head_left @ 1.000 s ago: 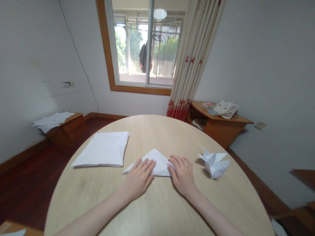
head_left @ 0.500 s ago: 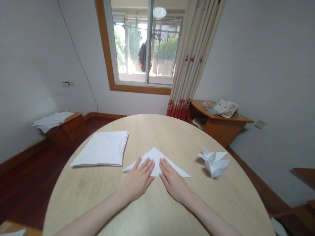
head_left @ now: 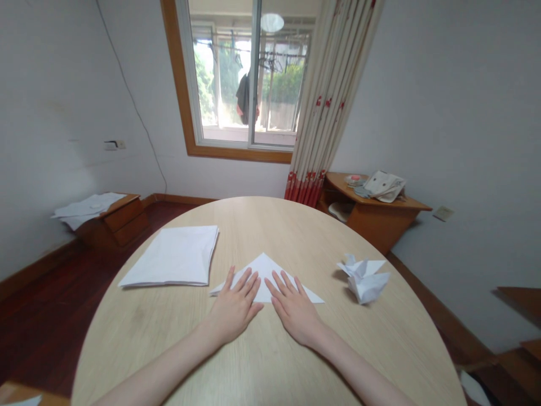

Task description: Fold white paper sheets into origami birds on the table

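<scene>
A white sheet of paper folded into a triangle (head_left: 262, 268) lies flat on the table, its point facing away from me. My left hand (head_left: 236, 307) rests palm down across its left half, fingers spread. On the right half lies my right hand (head_left: 295, 307), also flat with the fingers apart. The hands cover much of the paper's near edge. To the left is a stack of white paper (head_left: 171, 256). Over on the right stands a folded white paper figure (head_left: 364, 277), apart from my right hand.
The round wooden table (head_left: 270, 366) fills the foreground. Behind it are a window and a long curtain (head_left: 315, 129). A corner shelf (head_left: 372, 223) holding a bag (head_left: 384, 186) stands at the back right. A low cabinet (head_left: 122, 217) with papers on top is at the left.
The fingers of both hands have spread wider on the folded paper. My right hand's fingers now fan out over its right half. The view has shifted slightly.
</scene>
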Motion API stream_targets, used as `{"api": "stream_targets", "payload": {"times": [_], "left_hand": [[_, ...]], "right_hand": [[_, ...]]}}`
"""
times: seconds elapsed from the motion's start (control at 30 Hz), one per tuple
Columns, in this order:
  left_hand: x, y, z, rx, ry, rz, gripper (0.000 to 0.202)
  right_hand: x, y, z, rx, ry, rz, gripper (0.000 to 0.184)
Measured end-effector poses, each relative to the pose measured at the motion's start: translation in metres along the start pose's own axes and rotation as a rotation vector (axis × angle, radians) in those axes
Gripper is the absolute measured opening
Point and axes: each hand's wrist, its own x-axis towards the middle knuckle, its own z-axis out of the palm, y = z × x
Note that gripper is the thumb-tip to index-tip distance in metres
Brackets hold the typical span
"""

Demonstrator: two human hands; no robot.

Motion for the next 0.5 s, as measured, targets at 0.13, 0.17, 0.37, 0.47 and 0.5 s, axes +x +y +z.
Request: {"api": "stream_targets", "payload": {"times": [0.13, 0.17, 0.37, 0.47, 0.5], "left_hand": [[0.000, -0.002, -0.002, -0.008, 0.013, 0.009, 0.046], [-0.001, -0.004, -0.003, -0.008, 0.017, 0.017, 0.046], [0.000, -0.020, -0.008, -0.002, -0.007, 0.091, 0.040], [0.001, -0.028, -0.010, -0.028, -0.039, 0.102, 0.042], [0.001, -0.030, -0.010, -0.046, -0.046, 0.097, 0.042]], "right_hand": [[0.001, 0.001, -0.004, 0.035, -0.014, 0.022, 0.046], [0.001, 0.002, -0.004, 0.044, -0.018, 0.035, 0.046], [0.004, 0.014, -0.008, 0.068, -0.011, 0.110, 0.042], [0.004, 0.022, -0.010, 0.072, 0.001, 0.115, 0.042], [0.004, 0.024, -0.011, 0.071, -0.003, 0.118, 0.042]]}}
